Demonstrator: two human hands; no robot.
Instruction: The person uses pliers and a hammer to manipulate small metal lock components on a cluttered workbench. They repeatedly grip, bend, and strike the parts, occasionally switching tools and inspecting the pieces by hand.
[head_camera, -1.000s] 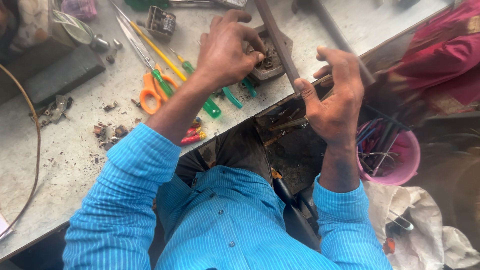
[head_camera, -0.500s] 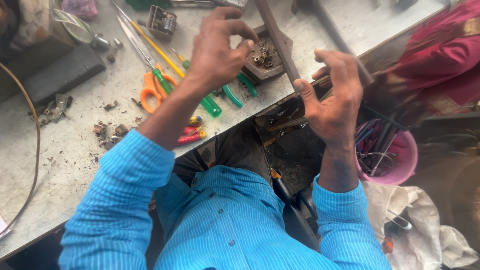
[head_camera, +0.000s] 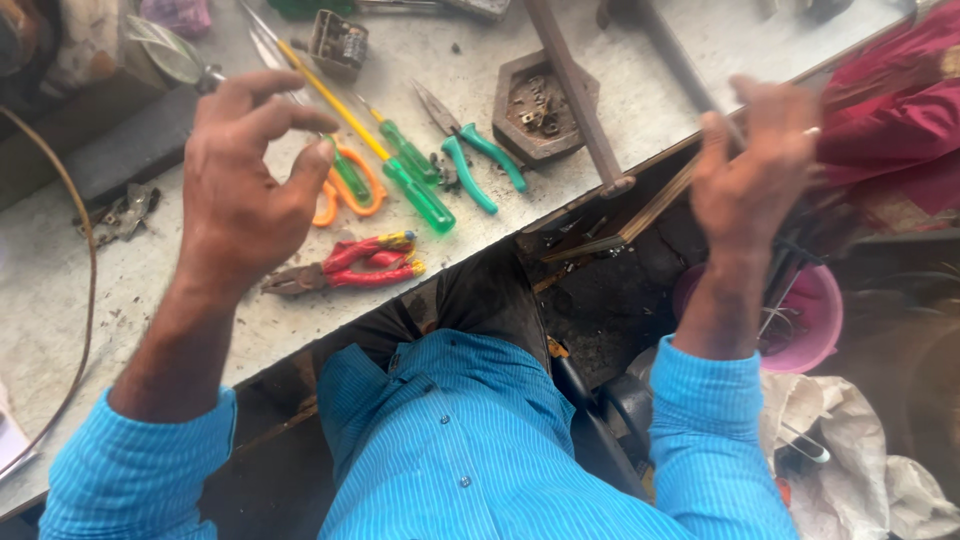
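Hands have lifted apart: the left hand (head_camera: 245, 185), earlier over the hexagonal wooden tray of small metal parts (head_camera: 540, 105) at upper centre, now hovers loosely curled and empty above orange-handled scissors (head_camera: 345, 185); the right hand (head_camera: 755, 170), blurred, grips a thin metal rod (head_camera: 680, 65).

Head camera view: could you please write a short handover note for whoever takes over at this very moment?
Left hand: raised over the bench, fingers curled, nothing visible in it.
Right hand: raised at the bench edge and blurred; a thin strip runs by its fingers, but I cannot tell if it is gripped.
Things: the hexagonal tray holds small metal parts, with a long dark bar across it. Beside it lie green pliers, a green screwdriver, orange scissors and red pliers.
Done: tools are laid out and parts are in the tray.
Left: neither hand is on a tool.
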